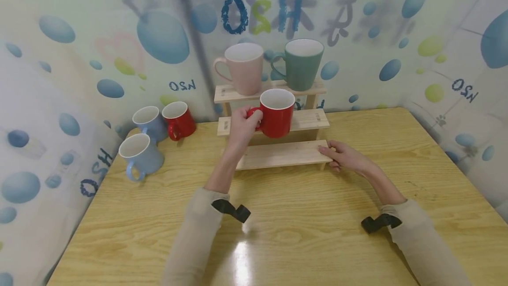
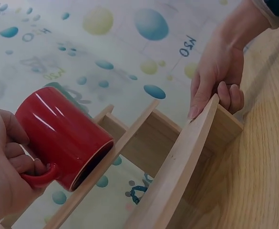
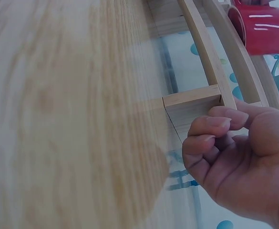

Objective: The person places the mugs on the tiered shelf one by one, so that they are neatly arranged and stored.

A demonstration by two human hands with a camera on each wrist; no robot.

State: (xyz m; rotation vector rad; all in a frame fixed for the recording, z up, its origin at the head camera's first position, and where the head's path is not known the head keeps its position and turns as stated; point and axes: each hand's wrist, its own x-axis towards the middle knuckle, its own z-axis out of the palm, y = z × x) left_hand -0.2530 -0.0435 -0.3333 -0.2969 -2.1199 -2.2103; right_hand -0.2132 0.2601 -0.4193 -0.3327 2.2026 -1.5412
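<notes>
My left hand (image 1: pixel 244 126) grips a red mug (image 1: pixel 278 116) by its handle. The mug is upright at the middle step of a three-step wooden rack (image 1: pixel 282 155); whether its base touches the board cannot be told. At the right end of the lowest board, my right hand (image 1: pixel 347 158) pinches the wood, thumb on top and fingers curled beneath, as the right wrist view also shows. On the top step stand a pink mug (image 1: pixel 247 72) at left and a green mug (image 1: pixel 303 66) at right, both with handles pointing left.
To the left on the wooden table (image 1: pixel 285 228) stand another red mug (image 1: pixel 180 120) and two light blue mugs, one in front (image 1: pixel 143 156) and one behind (image 1: pixel 152 122). A patterned curtain (image 1: pixel 158 34) hangs close behind the rack.
</notes>
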